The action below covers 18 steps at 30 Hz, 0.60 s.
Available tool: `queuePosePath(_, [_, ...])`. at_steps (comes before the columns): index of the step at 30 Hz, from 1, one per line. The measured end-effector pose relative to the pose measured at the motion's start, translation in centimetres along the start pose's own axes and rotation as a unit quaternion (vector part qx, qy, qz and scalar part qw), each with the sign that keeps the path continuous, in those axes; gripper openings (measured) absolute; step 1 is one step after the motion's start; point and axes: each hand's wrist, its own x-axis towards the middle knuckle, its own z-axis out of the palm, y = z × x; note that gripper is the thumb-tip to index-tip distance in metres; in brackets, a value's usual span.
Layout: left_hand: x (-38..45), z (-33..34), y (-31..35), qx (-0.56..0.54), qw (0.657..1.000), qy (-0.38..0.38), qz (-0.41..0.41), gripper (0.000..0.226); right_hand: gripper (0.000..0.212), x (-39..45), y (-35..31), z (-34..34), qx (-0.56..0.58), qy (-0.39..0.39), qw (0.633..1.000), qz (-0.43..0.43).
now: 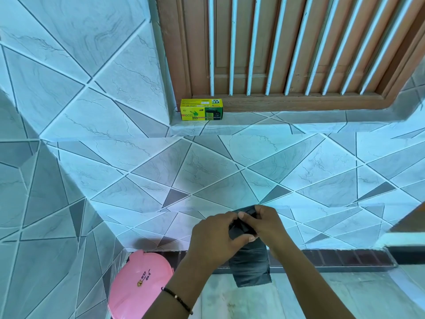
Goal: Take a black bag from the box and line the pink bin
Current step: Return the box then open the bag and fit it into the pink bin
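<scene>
A folded black bag (250,265) hangs in front of me, gripped at its top by both hands. My left hand (213,238) pinches its upper edge from the left, and my right hand (269,224) pinches it from the right, fingertips meeting over the crumpled top. The bag's lower part dangles flat and still folded. The pink bin (138,284) stands on the floor at lower left with its pink lid closed, below and left of my hands. The yellow and green bag box (201,109) lies on the tiled window ledge, far above my hands.
A tiled wall rises ahead and wraps round on the left beside the bin. A brown wooden window frame with white bars (287,54) sits above the ledge. A dark skirting strip (333,259) runs along the floor at the wall's base. A beaded bracelet is on my left wrist.
</scene>
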Motion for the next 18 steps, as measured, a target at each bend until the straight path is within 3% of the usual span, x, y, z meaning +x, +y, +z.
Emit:
queuePosePath(3, [0.3, 0.4, 0.2, 0.058, 0.998, 0.006, 0.003, 0.036, 0.012, 0.2, -0.2, -0.2, -0.010, -0.009, 1.000, 0.010])
queuePosePath(8, [0.8, 0.5, -0.1, 0.078, 0.997, 0.000, -0.015, 0.030, 0.019, 0.4, -0.2, -1.3, 0.072, -0.112, 0.991, 0.023])
queuePosePath(12, [1.1, 0.9, -1.0, -0.024, 0.997, 0.057, -0.040, 0.021, 0.023, 0.7, 0.0, -1.3, 0.094, -0.152, 0.984, 0.011])
queuePosePath(15, [1.5, 1.1, -1.3, -0.138, 0.984, 0.083, -0.071, 0.028, 0.014, 1.0, 0.4, -1.0, 0.092, -0.101, 0.991, -0.007])
queuePosePath(18, [1.8, 0.6, -1.7, -0.302, 0.936, 0.107, -0.144, 0.023, 0.009, 1.3, 0.5, -1.2, 0.100, -0.043, 0.994, -0.006])
